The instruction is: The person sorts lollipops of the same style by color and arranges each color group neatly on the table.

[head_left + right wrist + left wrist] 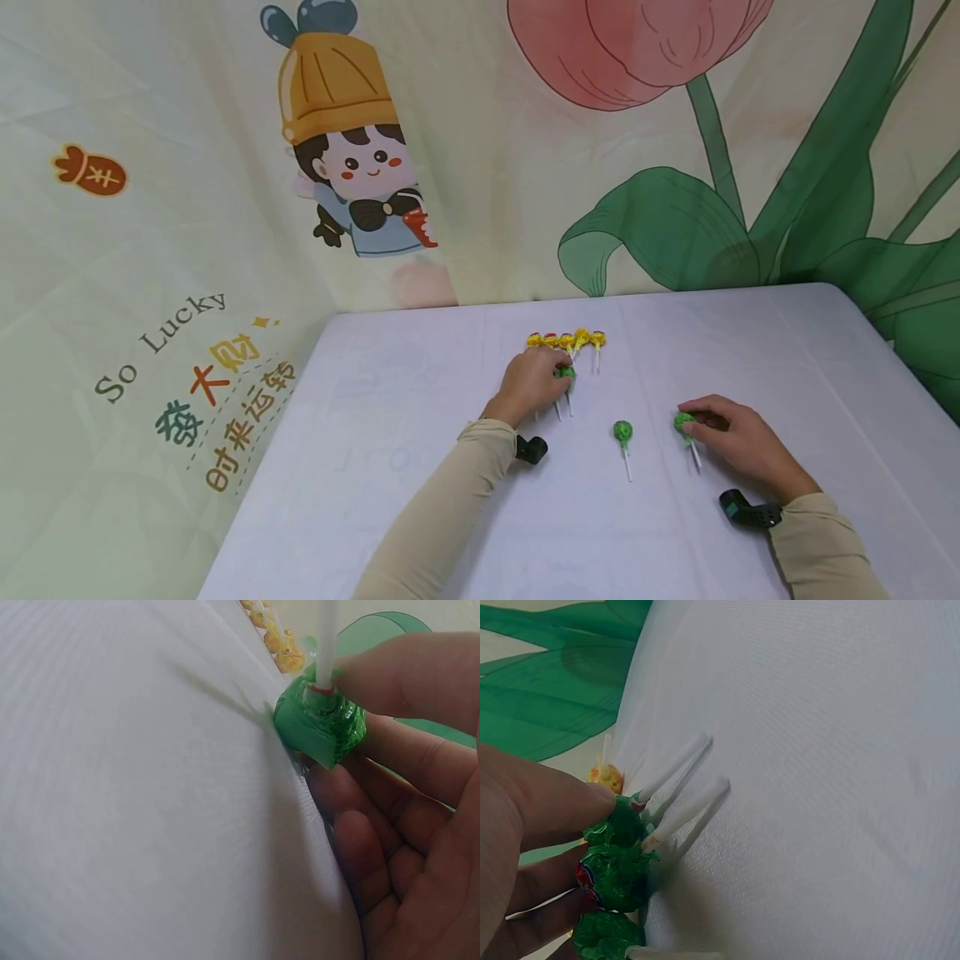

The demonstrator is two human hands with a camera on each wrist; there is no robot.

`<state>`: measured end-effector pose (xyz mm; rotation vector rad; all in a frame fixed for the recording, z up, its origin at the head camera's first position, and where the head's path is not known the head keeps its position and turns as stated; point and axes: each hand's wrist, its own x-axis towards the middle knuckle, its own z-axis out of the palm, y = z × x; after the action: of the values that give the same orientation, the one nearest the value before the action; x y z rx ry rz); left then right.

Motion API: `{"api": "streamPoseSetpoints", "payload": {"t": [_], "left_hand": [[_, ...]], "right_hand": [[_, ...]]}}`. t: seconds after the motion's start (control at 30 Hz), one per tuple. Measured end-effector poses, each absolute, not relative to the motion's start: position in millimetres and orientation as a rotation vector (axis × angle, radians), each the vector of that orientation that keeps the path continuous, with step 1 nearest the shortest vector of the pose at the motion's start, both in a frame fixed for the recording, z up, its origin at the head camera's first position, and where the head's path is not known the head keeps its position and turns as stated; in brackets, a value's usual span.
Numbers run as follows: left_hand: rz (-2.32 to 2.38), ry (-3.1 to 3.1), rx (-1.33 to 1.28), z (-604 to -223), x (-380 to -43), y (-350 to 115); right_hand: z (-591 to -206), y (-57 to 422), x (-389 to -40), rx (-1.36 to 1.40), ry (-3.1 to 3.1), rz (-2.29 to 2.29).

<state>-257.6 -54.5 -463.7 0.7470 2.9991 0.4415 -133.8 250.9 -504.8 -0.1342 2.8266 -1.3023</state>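
Note:
My left hand is over a short row of green-wrapped lollipops. Its thumb and fingers pinch the green lollipop at the row's right end, beside a second green one whose head touches it. Their white sticks point toward the near side of the table. Farther right, my right hand pinches another green lollipop by its wrapped head between thumb and fingers, close to the tabletop. Between the two hands lies a single green lollipop, touched by neither. The left hand partly hides the green row.
Several yellow-wrapped lollipops lie in a row just beyond my left hand, sticks toward me. A white cloth covers the table. Behind its far edge hangs a printed backdrop with a tulip and a cartoon figure. Each wrist wears a black camera.

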Motion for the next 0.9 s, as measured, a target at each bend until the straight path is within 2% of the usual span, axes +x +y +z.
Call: {"api": "streamPoseSetpoints", "payload": {"t": [0.9], "left_hand": [[0.604, 2.992, 0.718, -463.0, -258.9, -61.7]], "right_hand": [[-502.5, 249.8, -133.0, -0.136, 2.828, -1.284]]}}
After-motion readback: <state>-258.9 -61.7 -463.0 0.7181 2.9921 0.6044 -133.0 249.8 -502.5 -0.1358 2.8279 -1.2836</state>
